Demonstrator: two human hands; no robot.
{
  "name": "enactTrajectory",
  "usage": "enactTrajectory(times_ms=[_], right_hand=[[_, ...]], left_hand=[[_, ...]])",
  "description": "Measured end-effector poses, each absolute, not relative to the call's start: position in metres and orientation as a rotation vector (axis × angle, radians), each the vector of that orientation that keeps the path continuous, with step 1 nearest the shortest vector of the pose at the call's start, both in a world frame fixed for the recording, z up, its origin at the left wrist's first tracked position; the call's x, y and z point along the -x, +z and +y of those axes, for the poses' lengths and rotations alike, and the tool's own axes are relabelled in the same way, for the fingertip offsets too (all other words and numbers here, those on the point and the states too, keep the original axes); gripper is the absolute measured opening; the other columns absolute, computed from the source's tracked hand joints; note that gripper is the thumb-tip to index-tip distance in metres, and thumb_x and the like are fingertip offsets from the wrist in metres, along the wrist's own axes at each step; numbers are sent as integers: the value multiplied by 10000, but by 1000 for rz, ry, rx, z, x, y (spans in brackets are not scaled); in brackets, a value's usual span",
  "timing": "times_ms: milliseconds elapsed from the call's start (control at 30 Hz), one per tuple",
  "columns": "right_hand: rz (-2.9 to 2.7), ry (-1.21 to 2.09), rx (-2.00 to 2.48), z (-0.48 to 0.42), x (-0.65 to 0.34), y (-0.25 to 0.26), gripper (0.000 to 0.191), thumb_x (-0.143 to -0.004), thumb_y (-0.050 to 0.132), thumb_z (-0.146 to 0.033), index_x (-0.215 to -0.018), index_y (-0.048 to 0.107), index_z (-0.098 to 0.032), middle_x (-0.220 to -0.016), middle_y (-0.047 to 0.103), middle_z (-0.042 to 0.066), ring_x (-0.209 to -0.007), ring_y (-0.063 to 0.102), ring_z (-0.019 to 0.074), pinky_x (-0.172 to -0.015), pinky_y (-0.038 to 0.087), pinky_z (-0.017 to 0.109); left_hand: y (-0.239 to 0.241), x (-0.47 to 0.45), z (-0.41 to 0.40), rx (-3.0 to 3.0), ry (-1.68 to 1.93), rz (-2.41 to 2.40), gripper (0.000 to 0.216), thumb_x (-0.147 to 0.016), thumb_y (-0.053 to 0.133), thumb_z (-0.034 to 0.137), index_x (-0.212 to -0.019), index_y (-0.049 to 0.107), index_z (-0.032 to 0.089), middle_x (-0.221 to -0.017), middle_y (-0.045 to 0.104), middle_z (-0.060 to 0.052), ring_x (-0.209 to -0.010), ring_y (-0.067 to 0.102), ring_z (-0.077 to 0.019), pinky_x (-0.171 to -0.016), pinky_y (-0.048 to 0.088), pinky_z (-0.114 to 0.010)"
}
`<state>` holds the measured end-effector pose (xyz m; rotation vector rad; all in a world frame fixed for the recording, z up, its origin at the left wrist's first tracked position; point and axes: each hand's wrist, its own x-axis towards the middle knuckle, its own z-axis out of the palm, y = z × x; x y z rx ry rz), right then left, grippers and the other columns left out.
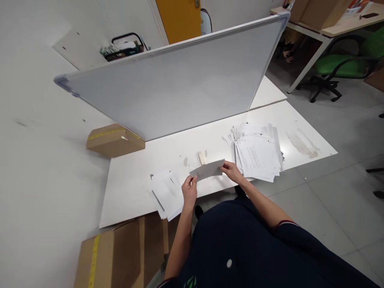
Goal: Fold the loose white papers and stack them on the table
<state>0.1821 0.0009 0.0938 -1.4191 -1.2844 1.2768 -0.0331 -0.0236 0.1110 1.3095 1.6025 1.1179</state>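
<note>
I hold a folded sheet of paper (207, 169) between both hands above the white table (132, 180). My left hand (189, 191) pinches its left end and my right hand (231, 171) pinches its right end. A pile of printed sheets (259, 153) lies just right of my right hand. A smaller stack of folded papers or envelopes (166, 193) lies left of my left hand. A small tan stick-like object (201, 158) rests on the table behind the held sheet.
A large whiteboard (180, 80) stands tilted along the table's far side. Cardboard boxes sit at the far left (114, 139) and near my left leg (120, 252). A green office chair (339, 68) and a desk (330, 28) are at the right rear.
</note>
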Motion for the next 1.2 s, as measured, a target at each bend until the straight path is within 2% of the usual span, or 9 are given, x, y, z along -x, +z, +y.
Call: enactTrajectory(times_ms=[133,200,267,467,667,833,933,1033,1200], right_hand=[[-1347,1220,1397,3,-175,78,174,-734,471,-328,-733,554,-175,-643,507,-14,-604,450,121,-582,354,238],[-1380,1217,1424,1,-174,67,171,-733,469,-320,-748,564,-178,-634,507,-13,-596,449,123,-578,353,239],[-1396,1249,1440,0,-173,55,179,-729,475,-316,-794,574,-182,-628,513,-13,-591,456,127,-570,355,241],[-1411,1285,1432,0,-173,35,209,-742,463,-339,-819,591,-193,-692,577,7,-677,524,157,-623,395,262],[-1412,1350,1463,2,-179,27,267,-707,514,-344,-907,608,-193,-867,630,28,-829,563,192,-716,427,293],[-1485,1418,1437,-2,-186,35,285,-736,497,-385,-883,625,-177,-841,649,34,-784,586,190,-684,440,277],[-1631,1201,1474,-1,-188,49,257,-781,452,-356,-852,641,-197,-830,655,29,-783,588,186,-706,435,286],[-1864,831,1532,4,-189,69,236,-807,432,-264,-914,637,-216,-925,646,38,-874,561,191,-783,398,303],[-2318,488,1669,8,-188,93,249,-819,414,-169,-958,617,-210,-859,633,72,-907,506,206,-781,338,306]], left_hand=[[94,35,-27,-1289,1103,1574,246,-756,501,367,-877,595,174,-848,605,-40,-806,541,-147,-713,398,-247],[84,37,-27,-1285,1069,1546,291,-763,499,343,-999,569,188,-990,605,-63,-938,534,-167,-811,389,-278],[76,37,-27,-1277,1026,1536,320,-763,504,322,-1054,544,194,-1046,596,-68,-1000,519,-172,-873,370,-302],[73,36,-25,-1325,1009,1542,284,-784,475,329,-1028,564,215,-1050,596,-54,-989,528,-168,-862,381,-297],[71,37,-22,-1185,1042,1580,241,-744,519,372,-828,616,168,-811,627,-43,-805,565,-164,-769,415,-288],[66,39,-21,-770,1268,1358,293,-700,574,367,-910,581,163,-932,619,-51,-895,558,-158,-834,408,-322],[60,46,-22,-607,1299,1317,344,-658,619,341,-950,555,173,-961,608,-60,-902,562,-159,-829,414,-338],[51,57,-25,-701,1288,1411,415,-642,634,288,-1030,519,197,-1015,582,-75,-918,556,-159,-840,405,-338],[36,66,-32,-1117,1109,1676,525,-668,603,228,-1169,451,254,-1217,453,-77,-1114,435,-199,-939,332,-358]])
